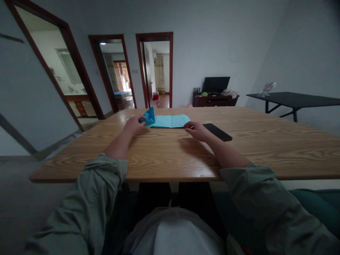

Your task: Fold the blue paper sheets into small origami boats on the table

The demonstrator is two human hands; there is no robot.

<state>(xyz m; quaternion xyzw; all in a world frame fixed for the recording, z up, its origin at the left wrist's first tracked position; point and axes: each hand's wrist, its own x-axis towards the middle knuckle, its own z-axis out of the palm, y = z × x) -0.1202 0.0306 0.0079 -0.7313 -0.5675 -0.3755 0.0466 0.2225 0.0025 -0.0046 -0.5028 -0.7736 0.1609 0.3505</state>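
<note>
My left hand [135,124] is closed on a folded blue paper piece [149,116], held at the left end of a light blue sheet. That light blue paper sheet [170,121] lies spread on the table with a crease down its middle. A dark edge shows beneath its front side. My right hand [197,131] rests at the sheet's front right corner, its fingers bent and a little apart. Whether the fingertips pinch the paper is hard to see. Just right of this hand lies a flat black tablet-like object [217,132], partly behind the wrist.
The wooden table [159,159] has its near edge just in front of my body. Against the far wall, a dark cabinet [215,102] carries a black screen [216,85]. A black table [294,99] with a clear plastic item [268,89] stands at right.
</note>
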